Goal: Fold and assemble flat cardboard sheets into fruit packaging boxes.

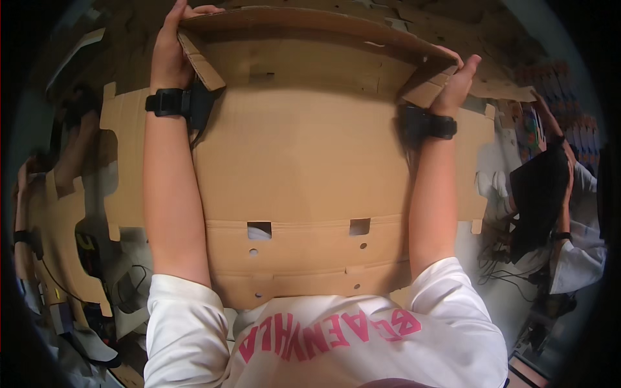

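A large brown cardboard sheet (304,142) spreads out before me, its near edge against my shirt. Its far side is folded up into a raised flap (310,22), with short end flaps bent inward at both corners. At the far left corner my left hand (172,55) grips the folded edge, its fingers partly hidden behind the board. My right hand (454,87) holds the far right corner, thumb outward and fingertips over the flap's edge. Slots, two square cutouts and several small round holes mark the near part. Notched side flaps extend beyond both forearms.
Co-workers stand on both sides; one at the right has an arm (563,155) raised to a cardboard piece, and another at the left is beside a cardboard sheet (68,239). Cables (508,271) lie at the right. More cardboard (129,39) lies at the far side.
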The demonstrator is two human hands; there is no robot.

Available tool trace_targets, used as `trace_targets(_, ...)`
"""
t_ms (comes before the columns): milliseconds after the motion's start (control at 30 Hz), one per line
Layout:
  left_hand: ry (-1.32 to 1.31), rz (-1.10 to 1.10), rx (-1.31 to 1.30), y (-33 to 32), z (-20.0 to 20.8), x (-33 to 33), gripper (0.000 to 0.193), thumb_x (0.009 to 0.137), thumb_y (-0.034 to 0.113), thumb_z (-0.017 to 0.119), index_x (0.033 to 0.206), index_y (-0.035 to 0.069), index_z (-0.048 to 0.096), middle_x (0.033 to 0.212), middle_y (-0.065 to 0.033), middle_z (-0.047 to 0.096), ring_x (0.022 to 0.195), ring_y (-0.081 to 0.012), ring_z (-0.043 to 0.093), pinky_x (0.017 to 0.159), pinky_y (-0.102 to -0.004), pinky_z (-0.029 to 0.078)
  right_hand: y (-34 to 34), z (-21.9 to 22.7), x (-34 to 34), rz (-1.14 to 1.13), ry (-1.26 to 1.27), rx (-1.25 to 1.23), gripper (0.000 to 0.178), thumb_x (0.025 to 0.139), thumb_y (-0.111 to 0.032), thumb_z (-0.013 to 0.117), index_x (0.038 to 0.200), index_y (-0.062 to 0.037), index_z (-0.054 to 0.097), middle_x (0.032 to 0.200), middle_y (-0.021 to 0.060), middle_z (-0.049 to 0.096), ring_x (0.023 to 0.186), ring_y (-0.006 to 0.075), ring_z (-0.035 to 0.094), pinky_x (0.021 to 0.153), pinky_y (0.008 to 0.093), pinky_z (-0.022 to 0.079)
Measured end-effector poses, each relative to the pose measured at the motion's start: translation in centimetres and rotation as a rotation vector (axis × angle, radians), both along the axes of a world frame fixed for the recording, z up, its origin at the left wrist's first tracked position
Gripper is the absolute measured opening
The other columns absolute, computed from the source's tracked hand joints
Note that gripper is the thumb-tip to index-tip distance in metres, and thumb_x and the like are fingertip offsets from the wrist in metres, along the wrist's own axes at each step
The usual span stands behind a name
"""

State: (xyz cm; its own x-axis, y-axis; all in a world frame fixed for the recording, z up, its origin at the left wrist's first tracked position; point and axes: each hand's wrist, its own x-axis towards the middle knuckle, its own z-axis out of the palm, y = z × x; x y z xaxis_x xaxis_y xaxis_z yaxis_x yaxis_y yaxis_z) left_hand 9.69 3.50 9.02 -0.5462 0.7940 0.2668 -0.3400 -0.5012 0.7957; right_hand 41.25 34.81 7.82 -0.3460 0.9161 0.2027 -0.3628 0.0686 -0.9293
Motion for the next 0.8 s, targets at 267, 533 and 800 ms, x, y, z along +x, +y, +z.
trace_targets(267, 0.155, -0.158, -0.139, -1.3, -0.9, -2.0, 0.049, 0.096, 0.038, 0.057, 0.125, -0.001, 0.058, 0.137, -0.0197, 0.057, 0.131, -0.0323, 0.050, 0.112, -0.0436, 0.038, 1.5, 1.3, 1.8, 0.408, -0.107, -0.054, 0.042, 0.097, -0.029, 0.053, 0.112, 0.0060, 0.068, 0.114, 0.0225, 0.071, 0.103, 0.0293, 0.068, 0.090, 0.0385, 0.055)
trace_targets(533, -0.026, 0.193, -0.349, -3.5, 2.7, 0.2, 0.058, 0.103, 0.043, 0.047, 0.139, -0.002, 0.053, 0.142, -0.0249, 0.052, 0.137, -0.0349, 0.045, 0.115, -0.0449, 0.035, 3.2, 0.5, 3.2, 0.712, 0.069, -0.068, 0.057, 0.089, -0.019, 0.055, 0.139, 0.0075, 0.048, 0.136, 0.0275, 0.057, 0.128, 0.0380, 0.057, 0.099, 0.0492, 0.057)
trace_targets(800, 0.662, -0.075, -0.468, -4.9, 4.9, 2.7, 0.062, 0.100, 0.038, 0.057, 0.144, -0.004, 0.047, 0.147, -0.0153, 0.052, 0.135, -0.0273, 0.050, 0.113, -0.0373, 0.039, 1.5, 2.6, 8.3, 0.770, -0.185, 0.230, 0.069, 0.084, -0.020, 0.065, 0.147, -0.0012, 0.043, 0.139, 0.0280, 0.054, 0.133, 0.0390, 0.051, 0.114, 0.0475, 0.038)
